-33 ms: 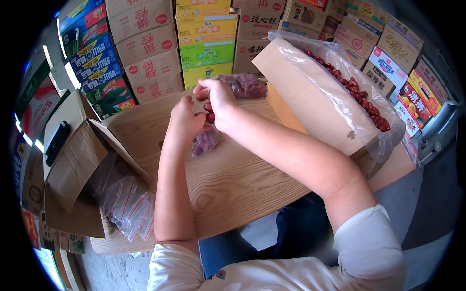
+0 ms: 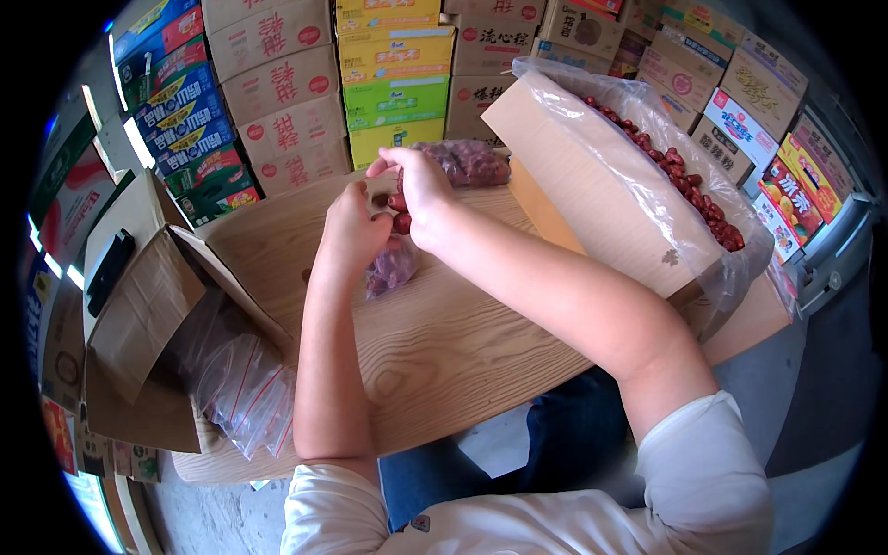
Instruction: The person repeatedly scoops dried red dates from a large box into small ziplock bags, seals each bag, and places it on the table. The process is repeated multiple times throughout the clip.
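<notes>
Over the middle of the wooden table, my left hand (image 2: 355, 228) and my right hand (image 2: 424, 190) face each other. Several red dates (image 2: 400, 223) show between them. Under my hands a clear plastic bag (image 2: 392, 268) with dates inside lies on the table. My left hand curls at the bag's upper part, its thumb beside a date; the grip on the plastic is partly hidden. The right hand is bent over the dates, palm inward, its fingertips reaching left. Just behind it lie filled bags of dates (image 2: 472, 163).
At the right a tilted carton (image 2: 592, 176), lined with clear plastic, holds many dates. An open cardboard box (image 2: 139, 324) stands left, with empty zip bags (image 2: 248, 393) by it on the table (image 2: 444, 370). Stacked cartons (image 2: 282, 102) line the back.
</notes>
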A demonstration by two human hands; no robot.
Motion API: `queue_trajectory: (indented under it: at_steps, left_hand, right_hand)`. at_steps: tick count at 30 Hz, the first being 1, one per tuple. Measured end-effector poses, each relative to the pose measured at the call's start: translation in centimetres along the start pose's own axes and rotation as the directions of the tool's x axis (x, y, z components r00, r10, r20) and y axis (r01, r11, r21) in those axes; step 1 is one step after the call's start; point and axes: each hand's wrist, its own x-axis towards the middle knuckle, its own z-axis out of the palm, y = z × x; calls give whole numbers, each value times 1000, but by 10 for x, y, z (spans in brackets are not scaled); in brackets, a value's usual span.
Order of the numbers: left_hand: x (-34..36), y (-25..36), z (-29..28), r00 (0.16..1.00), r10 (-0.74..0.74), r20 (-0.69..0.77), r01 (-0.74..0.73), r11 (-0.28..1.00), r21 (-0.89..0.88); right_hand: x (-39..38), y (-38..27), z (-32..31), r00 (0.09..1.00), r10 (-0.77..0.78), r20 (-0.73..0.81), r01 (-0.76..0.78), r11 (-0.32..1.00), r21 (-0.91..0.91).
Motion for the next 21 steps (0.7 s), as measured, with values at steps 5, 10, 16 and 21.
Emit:
queue_trajectory:
  at_steps: [5,10,16,21]
  left_hand:
    - [2,-10,-3,999,23,-27,-23,999,-24]
    - [9,-17,1,999,48,17,-45,991,-126]
    - [29,-60,7,985,157,-64,-156,987,19]
    - [5,-10,-4,994,-18,109,50,953,-297]
  right_hand:
    - [-5,-4,3,993,41,112,-41,999,5]
    - [0,4,14,997,-68,-21,66,996,-56]
    - [17,9,13,993,-93,-66,98,993,69]
    - [20,2,7,984,-142,-112,152,984,91]
